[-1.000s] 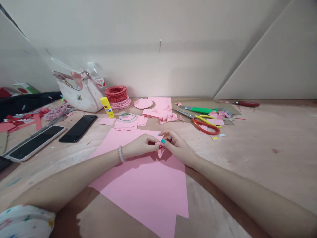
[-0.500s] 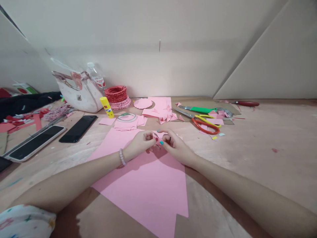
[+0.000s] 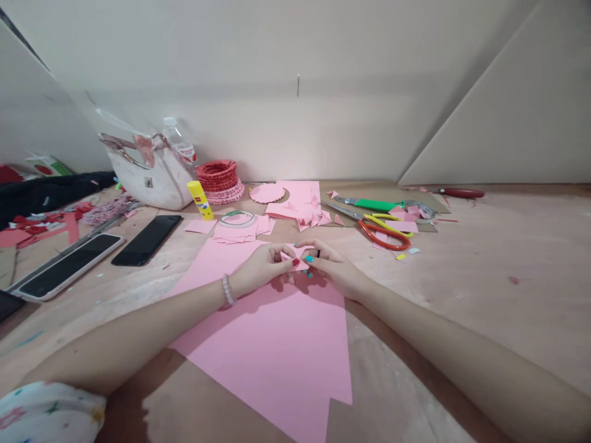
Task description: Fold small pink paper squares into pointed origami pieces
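Between my two hands is a small folded piece of pink paper (image 3: pixel 292 258), held over a large pink paper sheet (image 3: pixel 277 351). My left hand (image 3: pixel 264 264) pinches its left side, thumb on top and fingers curled under. My right hand (image 3: pixel 335 267) grips its right end with thumb and fingertips, and partly hides it. Just beyond my hands lie a stack of pink paper squares (image 3: pixel 237 232), a roll of tape (image 3: pixel 237 218) and several folded pink triangles (image 3: pixel 314 218).
Orange-handled scissors (image 3: pixel 383 236) and a green-handled cutter (image 3: pixel 376 205) lie at the right back. A yellow glue stick (image 3: pixel 200 200), ridged red rings (image 3: pixel 216 178), a white handbag (image 3: pixel 146 175), a bottle (image 3: pixel 179 143) and two phones (image 3: pixel 146 240) sit left. A pale wall (image 3: pixel 351 129) rises behind.
The small pink paper now shows as a flatter, pointed shape. My right thumb has moved slightly up and right, and my fingers have shifted around the paper.
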A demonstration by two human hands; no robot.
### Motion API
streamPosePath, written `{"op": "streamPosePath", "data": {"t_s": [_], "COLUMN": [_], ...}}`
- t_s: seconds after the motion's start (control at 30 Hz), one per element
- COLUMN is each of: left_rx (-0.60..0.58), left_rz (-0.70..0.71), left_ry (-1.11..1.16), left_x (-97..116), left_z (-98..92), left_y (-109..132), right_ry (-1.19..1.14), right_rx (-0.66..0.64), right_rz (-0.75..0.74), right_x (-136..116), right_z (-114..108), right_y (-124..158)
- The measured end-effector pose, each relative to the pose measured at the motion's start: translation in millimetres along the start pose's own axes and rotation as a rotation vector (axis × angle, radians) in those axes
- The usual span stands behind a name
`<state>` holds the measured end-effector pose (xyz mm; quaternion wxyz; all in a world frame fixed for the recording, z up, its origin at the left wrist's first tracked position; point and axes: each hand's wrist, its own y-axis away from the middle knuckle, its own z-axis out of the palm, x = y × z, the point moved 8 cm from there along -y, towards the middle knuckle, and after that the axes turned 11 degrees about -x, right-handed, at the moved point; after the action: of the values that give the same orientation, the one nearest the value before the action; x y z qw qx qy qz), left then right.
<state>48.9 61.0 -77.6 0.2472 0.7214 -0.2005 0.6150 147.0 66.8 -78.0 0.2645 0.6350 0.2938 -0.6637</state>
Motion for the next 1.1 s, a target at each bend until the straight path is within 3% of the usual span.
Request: {"op": "streamPosePath", "data": {"t_s": [0.13, 0.43, 0.63, 1.1], "left_rx": [0.01, 0.006, -0.003, -0.001], "left_rz": [-0.005, -0.021, 0.013, 0.015], "left_ry": [-0.031, -0.001, -0.001, 0.021], "left_x": [2.0, -4.3, -0.5, -4.7], "left_z": [1.9, 3.4, 3.6, 2.2], "left_y": [1.0, -0.4, -1.2, -1.3], "right_ry": [-0.016, 0.081, -0.015, -0.075], "right_rx": [-0.052, -0.016, -0.015, -0.032], "right_rz": [0.018, 0.062, -0.005, 0.014], "right_x": [1.3, -2.3, -1.8, 4.7], "right_z": [2.1, 3.0, 0.9, -0.6], "right_y": [-1.0, -0.2, -1.1, -1.6]}}
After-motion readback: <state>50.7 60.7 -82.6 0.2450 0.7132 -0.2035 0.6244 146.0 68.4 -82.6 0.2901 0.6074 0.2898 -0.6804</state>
